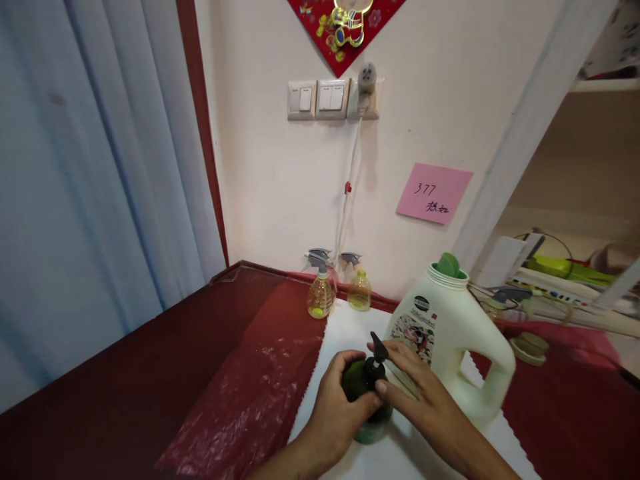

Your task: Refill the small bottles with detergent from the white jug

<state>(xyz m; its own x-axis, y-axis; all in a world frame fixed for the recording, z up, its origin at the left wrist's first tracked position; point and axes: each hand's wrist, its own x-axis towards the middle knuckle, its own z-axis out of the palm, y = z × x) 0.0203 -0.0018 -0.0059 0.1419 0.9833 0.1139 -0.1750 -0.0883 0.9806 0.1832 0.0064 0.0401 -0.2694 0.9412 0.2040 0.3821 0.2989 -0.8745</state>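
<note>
A dark green pump bottle (361, 383) stands on a white mat (350, 330) in front of me. My left hand (335, 407) wraps round the bottle's body. My right hand (415, 383) has its fingers closed on the black pump head (376, 357) at the top. Just behind and to the right stands a large white detergent jug (450, 333) with a green cap and a side handle.
Two small yellowish spray bottles (320, 293) (359, 288) stand at the wall. The table has a dark red cover (240, 373). A round lid (530, 348) lies at right, with a power strip and cables (555, 287) beyond. Curtains hang at left.
</note>
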